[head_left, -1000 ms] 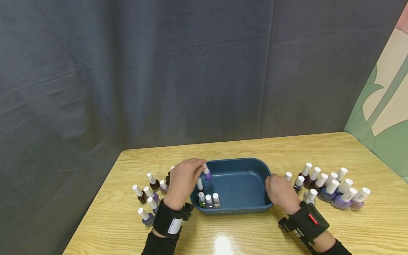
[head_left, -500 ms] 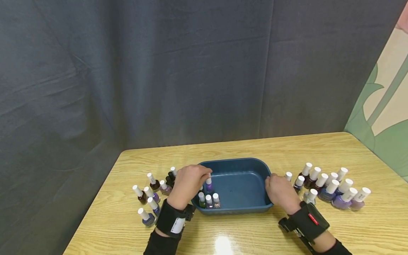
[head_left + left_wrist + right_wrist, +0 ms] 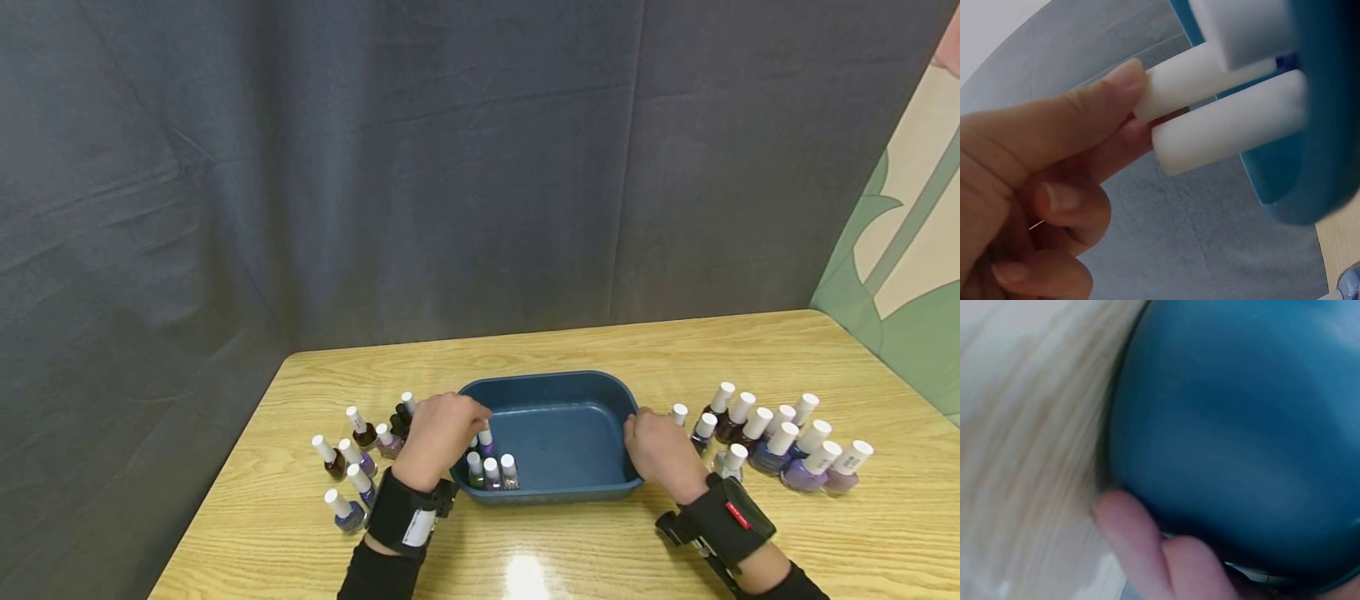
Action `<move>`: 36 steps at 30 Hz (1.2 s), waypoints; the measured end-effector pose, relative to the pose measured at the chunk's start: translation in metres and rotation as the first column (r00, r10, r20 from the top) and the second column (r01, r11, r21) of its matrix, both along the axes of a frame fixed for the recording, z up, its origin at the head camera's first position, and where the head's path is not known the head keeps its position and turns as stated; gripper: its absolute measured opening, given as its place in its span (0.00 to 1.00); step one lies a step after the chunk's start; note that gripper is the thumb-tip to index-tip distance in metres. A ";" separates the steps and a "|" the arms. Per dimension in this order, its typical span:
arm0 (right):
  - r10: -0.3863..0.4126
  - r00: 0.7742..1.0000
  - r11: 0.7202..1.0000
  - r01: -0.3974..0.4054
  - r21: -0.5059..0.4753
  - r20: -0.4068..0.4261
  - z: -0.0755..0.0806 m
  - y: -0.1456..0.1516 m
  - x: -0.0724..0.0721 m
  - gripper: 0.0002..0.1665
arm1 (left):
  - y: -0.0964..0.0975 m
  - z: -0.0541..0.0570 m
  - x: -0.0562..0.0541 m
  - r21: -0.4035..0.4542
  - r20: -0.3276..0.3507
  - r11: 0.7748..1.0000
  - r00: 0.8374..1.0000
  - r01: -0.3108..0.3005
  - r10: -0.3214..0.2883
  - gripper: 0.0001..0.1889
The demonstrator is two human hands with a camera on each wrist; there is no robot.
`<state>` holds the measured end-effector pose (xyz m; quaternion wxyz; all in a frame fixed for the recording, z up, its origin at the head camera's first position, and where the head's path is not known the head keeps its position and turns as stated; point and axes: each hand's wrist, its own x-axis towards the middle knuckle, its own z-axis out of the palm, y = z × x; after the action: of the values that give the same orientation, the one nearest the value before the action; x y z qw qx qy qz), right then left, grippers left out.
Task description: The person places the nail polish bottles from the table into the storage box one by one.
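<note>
A dark blue plastic tray [image 3: 566, 492] lies in the middle of the wooden table. My left hand [image 3: 442, 429] reaches over its left end and pinches the white cap [image 3: 1179, 81] of a purple nail polish bottle [image 3: 487, 443] between thumb and index finger. That bottle stands upright inside the tray. Right beside it another white cap [image 3: 1229, 122] shows in the left wrist view. Along the tray's near left side are a green bottle [image 3: 476, 471] and two pale ones. My right hand [image 3: 660, 450] grips the tray's right rim, its fingers [image 3: 1132, 531] against the outer wall.
Several nail polish bottles [image 3: 348, 511] in dark, purple and blue stand left of the tray. On the right, a larger group of white-capped bottles [image 3: 772, 450] stands close to my right hand. A grey curtain [image 3: 465, 175] hangs behind the table.
My left hand has lowered the purple bottle from over the tray's left part into it, then shifted it slightly left towards the other bottles. The right hand stays on the rim.
</note>
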<state>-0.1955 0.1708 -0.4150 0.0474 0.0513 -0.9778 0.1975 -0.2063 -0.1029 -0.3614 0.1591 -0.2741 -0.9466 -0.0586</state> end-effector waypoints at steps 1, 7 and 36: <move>0.001 1.000 1.000 -0.001 -0.001 0.000 0.000 0.000 0.000 0.18 | 0.000 0.000 0.000 -0.004 0.010 1.000 1.000 -0.003 0.003 0.06; -0.006 1.000 1.000 0.006 -0.007 0.000 0.000 0.000 0.000 0.18 | 0.001 0.002 0.001 -0.016 0.055 1.000 0.998 -0.017 0.018 0.06; 0.006 1.000 1.000 -0.006 -0.008 0.002 -0.002 0.001 0.001 0.18 | -0.005 0.012 0.008 0.017 0.032 0.999 0.998 -0.048 0.048 0.10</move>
<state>-0.1948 0.1720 -0.4168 0.0460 0.0537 -0.9769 0.2017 -0.1988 -0.1076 -0.3495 0.1479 -0.2489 -0.9548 -0.0674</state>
